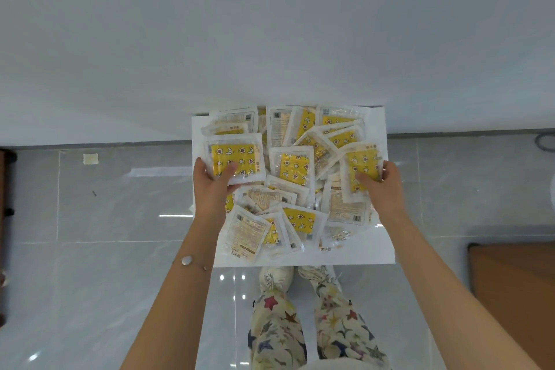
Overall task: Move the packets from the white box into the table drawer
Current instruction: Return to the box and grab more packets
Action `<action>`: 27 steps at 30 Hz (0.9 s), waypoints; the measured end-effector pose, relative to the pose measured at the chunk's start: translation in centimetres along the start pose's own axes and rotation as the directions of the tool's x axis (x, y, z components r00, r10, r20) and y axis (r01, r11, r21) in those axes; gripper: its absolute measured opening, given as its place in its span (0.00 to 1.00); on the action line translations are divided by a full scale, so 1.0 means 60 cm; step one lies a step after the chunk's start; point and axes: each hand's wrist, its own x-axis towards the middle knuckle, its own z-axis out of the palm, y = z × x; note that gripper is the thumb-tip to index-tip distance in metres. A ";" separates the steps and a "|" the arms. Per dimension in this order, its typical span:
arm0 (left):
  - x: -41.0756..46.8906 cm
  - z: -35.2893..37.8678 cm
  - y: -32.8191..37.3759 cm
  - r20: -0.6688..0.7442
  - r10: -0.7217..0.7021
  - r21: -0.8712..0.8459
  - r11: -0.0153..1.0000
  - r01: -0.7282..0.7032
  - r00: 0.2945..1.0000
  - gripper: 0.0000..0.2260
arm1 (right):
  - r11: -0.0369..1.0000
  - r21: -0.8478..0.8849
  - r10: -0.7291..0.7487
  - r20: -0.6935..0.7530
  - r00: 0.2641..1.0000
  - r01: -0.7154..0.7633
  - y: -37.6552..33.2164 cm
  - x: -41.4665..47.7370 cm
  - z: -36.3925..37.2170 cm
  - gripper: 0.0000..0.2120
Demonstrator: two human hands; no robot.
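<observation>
An open white drawer [387, 243] juts out from under the white table [270, 24] and holds several clear packets with yellow star-and-moon prints. My left hand [210, 183] grips one packet [235, 156] at the drawer's left side, thumb on top. At the drawer's right side my right hand [380, 186] grips another packet [362, 167], thumb on its face. Both held packets sit just above the pile [294, 171]. The white box is not in view.
Grey glossy floor tiles [105, 219] lie below the drawer. My legs in star-print trousers and white shoes [276, 276] stand right under the drawer's front edge. A brown wooden piece [516, 294] is at the right, dark furniture [4, 189] at the left edge.
</observation>
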 end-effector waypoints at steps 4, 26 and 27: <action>-0.020 -0.010 0.000 0.060 -0.041 -0.053 0.998 0.044 0.997 0.14 | 0.998 0.059 0.013 -0.028 1.000 -0.011 -0.010 -0.013 -0.020 0.13; -0.333 -0.060 0.186 0.079 0.014 -0.289 0.957 0.009 0.997 0.18 | 0.986 0.159 -0.091 0.260 0.961 0.051 -0.273 -0.311 -0.112 0.27; -0.355 -0.071 0.210 0.076 0.043 -0.299 0.954 -0.019 0.996 0.19 | 0.981 0.181 -0.123 0.279 0.952 0.074 -0.300 -0.340 -0.111 0.26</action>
